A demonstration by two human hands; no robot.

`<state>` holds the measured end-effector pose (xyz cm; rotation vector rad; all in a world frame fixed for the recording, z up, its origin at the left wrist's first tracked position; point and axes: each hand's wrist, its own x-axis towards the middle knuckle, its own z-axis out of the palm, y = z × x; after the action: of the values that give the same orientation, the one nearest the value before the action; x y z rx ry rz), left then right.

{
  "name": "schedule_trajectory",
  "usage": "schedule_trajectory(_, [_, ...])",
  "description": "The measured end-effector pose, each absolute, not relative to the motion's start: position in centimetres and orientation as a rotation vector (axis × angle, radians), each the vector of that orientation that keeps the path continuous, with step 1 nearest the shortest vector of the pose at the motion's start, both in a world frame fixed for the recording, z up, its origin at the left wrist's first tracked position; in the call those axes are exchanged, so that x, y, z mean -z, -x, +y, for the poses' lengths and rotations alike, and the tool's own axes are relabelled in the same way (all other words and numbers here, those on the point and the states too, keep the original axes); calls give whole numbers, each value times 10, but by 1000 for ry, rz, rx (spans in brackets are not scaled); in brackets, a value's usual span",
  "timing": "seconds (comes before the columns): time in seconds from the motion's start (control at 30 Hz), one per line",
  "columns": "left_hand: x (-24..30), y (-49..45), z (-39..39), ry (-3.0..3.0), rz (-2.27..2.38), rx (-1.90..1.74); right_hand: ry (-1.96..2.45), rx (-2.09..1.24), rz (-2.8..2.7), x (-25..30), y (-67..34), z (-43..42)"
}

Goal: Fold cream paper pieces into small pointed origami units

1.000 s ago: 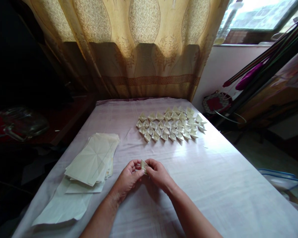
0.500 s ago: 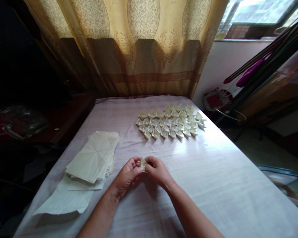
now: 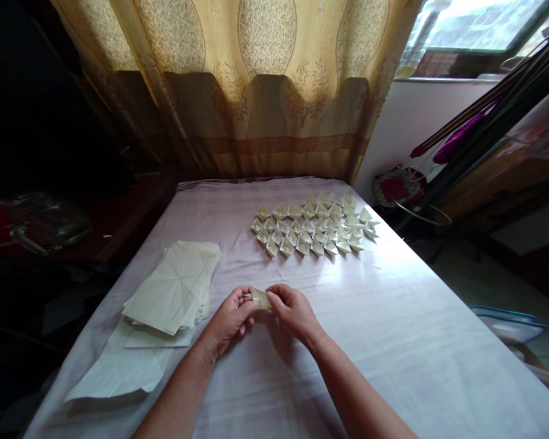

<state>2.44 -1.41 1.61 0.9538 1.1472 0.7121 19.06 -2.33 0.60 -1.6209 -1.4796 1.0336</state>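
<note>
A small folded paper piece (image 3: pixel 260 299), cream coloured, is pinched between my two hands just above the cloth. My left hand (image 3: pixel 233 314) grips its left end, thumb in front and fingers behind. On the other side, my right hand (image 3: pixel 294 309) holds the right end between thumb and fingers. Beyond my hands stand several folded paper boats (image 3: pixel 302 245) in close rows, pointed at their ends. To the left lies a stack of creased paper sheets (image 3: pixel 171 286), with a loose white sheet (image 3: pixel 123 366) under its near edge.
A pale checked cloth covers the table (image 3: pixel 393 353). Yellow patterned curtains (image 3: pixel 265 110) hang behind its far edge. Dark furniture with a clear plastic bag (image 3: pixel 50 222) stands at the left. A round patterned bag (image 3: pixel 399 185) is beyond the right edge.
The folded paper has turned in my fingers and now shows a wider, flatter side. My right hand has shifted slightly away from my left.
</note>
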Motion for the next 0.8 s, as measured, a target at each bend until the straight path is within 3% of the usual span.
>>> schedule_trajectory(0.17, [-12, -21, -7, -960, 1196, -751, 1535, -1006, -1511, -1, -197, -32])
schedule_trajectory(0.4, [-11, -23, -3, -1029, 1236, -715, 1587, -650, -1573, -1, -185, -40])
schedule_trajectory(0.8, [-2, -22, 20, -1379, 1463, -594, 1548, -327, -1764, 13, -191, -39])
